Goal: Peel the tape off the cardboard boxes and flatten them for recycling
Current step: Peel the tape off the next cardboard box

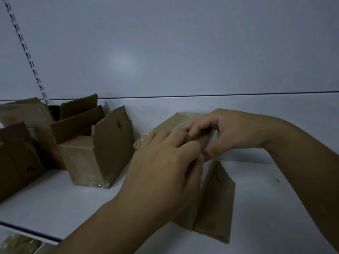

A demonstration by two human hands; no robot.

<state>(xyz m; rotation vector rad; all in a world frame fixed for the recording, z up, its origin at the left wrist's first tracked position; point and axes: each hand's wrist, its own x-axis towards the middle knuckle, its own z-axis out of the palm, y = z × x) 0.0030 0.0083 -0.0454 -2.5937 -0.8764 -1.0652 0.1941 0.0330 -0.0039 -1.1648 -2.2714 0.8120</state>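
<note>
Left hand (161,162) and right hand (238,132) pinch top of upright cardboard box (215,200).

dim, bluish light; wide-angle edge distortion.

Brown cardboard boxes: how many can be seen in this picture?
4, probably: a half-flattened brown cardboard box in the left hand and right hand; an open box beside it; a flapped box behind; an edge box far left. Flaps may hide more.
</note>
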